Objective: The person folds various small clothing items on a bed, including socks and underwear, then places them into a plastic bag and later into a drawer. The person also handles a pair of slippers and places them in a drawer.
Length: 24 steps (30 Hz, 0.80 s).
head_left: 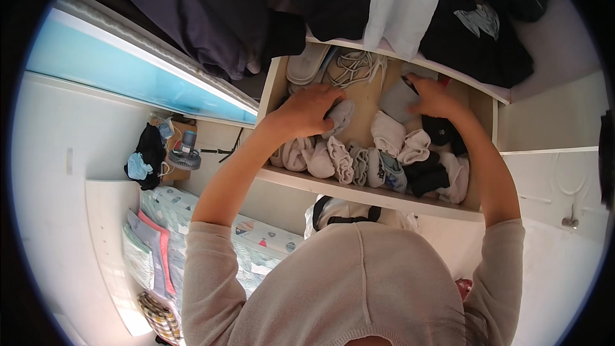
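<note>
An open drawer (359,187) is in front of me, with several rolled socks lined along its near side. My left hand (314,110) reaches into its left part, thumb and fingers closed around a grey rolled sock (341,118). At the right part, my right hand (433,97) has thumb and forefinger apart at the edge of a smooth grey flat item (396,101) whose kind I cannot make out. Nearest below that hand are a black rolled sock (439,129) and a white rolled sock (387,131). Part of the right hand's fingers is hidden.
White cords (353,67) and a pale slipper-like item (306,67) lie at the drawer's back. Dark clothes (192,6) and a white garment (403,0) hang above it. A bed (256,234) stands to the left, with a small fan (186,157) beyond it. A bag (343,210) sits below the drawer.
</note>
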Tool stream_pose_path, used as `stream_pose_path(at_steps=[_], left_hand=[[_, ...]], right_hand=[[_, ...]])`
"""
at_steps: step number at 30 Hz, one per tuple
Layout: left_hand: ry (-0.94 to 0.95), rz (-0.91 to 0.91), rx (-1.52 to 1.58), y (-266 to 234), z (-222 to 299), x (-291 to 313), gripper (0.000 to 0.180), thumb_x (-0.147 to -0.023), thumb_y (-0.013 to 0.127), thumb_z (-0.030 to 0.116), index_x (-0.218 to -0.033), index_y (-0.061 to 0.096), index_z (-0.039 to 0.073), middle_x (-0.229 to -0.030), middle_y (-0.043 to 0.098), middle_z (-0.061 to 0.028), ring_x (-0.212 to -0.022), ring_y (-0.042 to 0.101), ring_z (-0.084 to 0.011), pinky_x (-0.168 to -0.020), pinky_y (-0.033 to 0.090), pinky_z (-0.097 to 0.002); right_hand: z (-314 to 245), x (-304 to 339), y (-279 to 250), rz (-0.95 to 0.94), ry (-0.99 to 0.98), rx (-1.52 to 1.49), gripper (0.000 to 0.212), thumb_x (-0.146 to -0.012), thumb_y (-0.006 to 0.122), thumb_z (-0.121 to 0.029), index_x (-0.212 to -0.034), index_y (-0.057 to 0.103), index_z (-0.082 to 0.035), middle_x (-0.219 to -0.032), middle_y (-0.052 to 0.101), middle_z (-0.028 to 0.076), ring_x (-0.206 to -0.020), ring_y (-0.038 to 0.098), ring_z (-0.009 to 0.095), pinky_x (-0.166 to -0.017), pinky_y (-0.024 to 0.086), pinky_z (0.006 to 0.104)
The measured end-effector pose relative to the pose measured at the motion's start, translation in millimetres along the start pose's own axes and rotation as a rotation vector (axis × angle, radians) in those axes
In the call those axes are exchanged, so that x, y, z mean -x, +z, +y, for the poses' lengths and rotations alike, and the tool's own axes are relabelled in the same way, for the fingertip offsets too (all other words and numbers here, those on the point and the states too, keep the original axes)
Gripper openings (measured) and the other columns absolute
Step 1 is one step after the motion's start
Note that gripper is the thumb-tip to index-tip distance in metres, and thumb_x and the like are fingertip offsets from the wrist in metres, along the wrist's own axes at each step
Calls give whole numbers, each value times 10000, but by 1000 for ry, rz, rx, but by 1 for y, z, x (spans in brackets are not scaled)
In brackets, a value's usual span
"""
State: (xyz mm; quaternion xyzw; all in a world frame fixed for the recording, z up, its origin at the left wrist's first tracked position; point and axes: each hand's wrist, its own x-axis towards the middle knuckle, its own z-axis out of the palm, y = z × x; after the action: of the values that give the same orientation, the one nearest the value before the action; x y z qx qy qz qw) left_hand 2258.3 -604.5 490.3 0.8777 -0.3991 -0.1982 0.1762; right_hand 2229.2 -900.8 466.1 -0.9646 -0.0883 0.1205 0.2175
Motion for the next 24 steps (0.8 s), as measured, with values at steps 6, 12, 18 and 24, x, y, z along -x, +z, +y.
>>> stream_pose_path(at_steps=[6,12,18,24], left_hand=[[-72,84,80,-2,1,4,638,-681,601,58,-1280,382,76,-1243,423,-164,-1115,465,-318,-958,385,-365],[-54,171,68,2,-2,0,684,-666,593,46,-1312,371,76,-1286,404,-152,-1146,446,-306,-983,375,-353],[105,-3,136,-1,5,-9,505,-712,598,115,-1208,507,72,-1236,451,-121,-1129,451,-291,-950,388,-359],[84,-39,-8,0,20,-11,313,-770,630,220,-1050,589,85,-1137,488,-99,-1096,456,-287,-920,394,-361]], right_hand=[[-59,-11,-7,156,39,-75,318,-687,659,-257,-847,600,11,-819,632,194,-779,616,335,-691,488,412],[-99,-31,44,-256,110,-683,260,-761,611,-227,-864,581,10,-731,621,126,-612,602,183,-562,489,306],[-57,-16,34,-367,-25,-846,319,-842,578,-233,-1062,537,-5,-878,597,90,-815,593,186,-693,474,302],[-24,21,35,-149,38,-32,316,-767,652,-237,-965,572,-4,-856,622,139,-858,602,288,-744,468,374]])
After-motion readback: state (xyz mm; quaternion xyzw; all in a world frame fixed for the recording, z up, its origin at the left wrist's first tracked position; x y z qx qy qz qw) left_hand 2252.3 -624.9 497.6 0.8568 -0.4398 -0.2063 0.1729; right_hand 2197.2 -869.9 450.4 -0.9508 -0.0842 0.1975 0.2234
